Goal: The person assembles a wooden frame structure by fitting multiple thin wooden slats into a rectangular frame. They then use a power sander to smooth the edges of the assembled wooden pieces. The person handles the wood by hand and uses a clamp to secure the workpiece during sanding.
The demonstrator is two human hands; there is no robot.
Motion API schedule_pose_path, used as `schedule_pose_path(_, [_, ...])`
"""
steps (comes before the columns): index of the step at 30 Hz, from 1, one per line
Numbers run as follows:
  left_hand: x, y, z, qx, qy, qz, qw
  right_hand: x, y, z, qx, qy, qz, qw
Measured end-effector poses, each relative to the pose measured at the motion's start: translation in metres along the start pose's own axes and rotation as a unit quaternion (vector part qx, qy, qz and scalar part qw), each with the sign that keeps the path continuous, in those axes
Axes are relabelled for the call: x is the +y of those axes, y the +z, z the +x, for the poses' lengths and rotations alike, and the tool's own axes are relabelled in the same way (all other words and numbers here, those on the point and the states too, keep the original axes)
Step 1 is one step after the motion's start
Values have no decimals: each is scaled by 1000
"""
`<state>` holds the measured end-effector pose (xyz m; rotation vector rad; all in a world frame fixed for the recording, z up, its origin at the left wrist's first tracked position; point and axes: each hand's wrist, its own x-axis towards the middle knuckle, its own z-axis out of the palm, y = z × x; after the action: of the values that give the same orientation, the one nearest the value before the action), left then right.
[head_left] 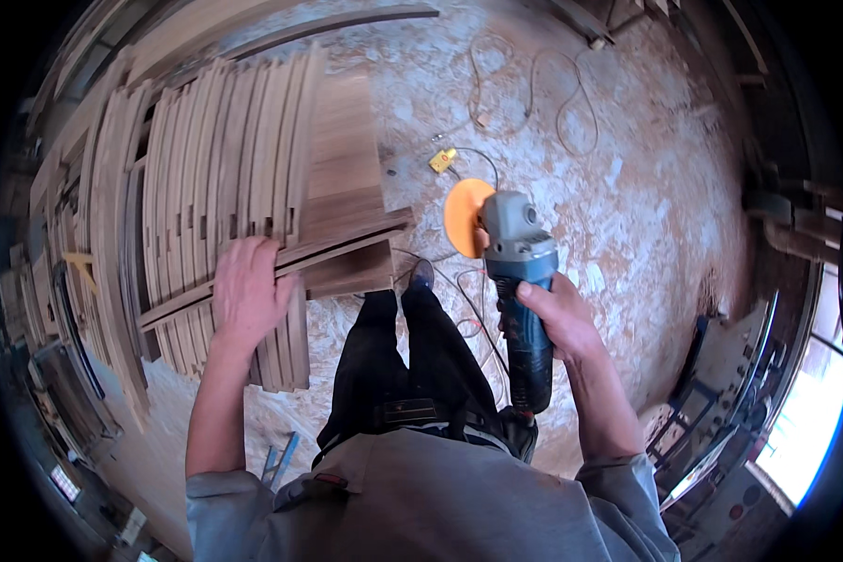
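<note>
My right hand (pixel 564 317) is wrapped round the dark blue body of an angle grinder (pixel 530 351), with the thumb along its side. The tool stands head up in view, and an orange disc (pixel 463 218) faces left from its grey head. My left hand (pixel 247 292) grips a long grooved wooden rail (pixel 351 238), its fingers over the top and the thumb on the near side. This rail lies slantwise across a row of wooden slats (pixel 225 140) with small notches. The disc is apart from the rail's right end.
Wide brown boards (pixel 347 140) lie beside the slats. A yellow socket box (pixel 442 160) and looping cables (pixel 534 89) are on the dusty floor. More long timber (pixel 108 244) is stacked at left. Dark metal equipment (pixel 698 412) stands at lower right, near a bright opening (pixel 810 421).
</note>
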<state>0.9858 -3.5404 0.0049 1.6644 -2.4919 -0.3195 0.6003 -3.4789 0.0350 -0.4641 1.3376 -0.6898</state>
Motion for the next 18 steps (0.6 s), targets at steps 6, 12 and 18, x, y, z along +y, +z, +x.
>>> schedule_pose_path(6, [-1,2,2,6,20,2,1000,1,5,14,-7,17,-48,999])
schedule_pose_path(12, [-6,5,1,2,16,6,1000,-12,17,26,-29,37,-78,996])
schedule_pose_path(18, [-5,5,2,2,18,10,1000,-22,19,28,-34,50,-110,992])
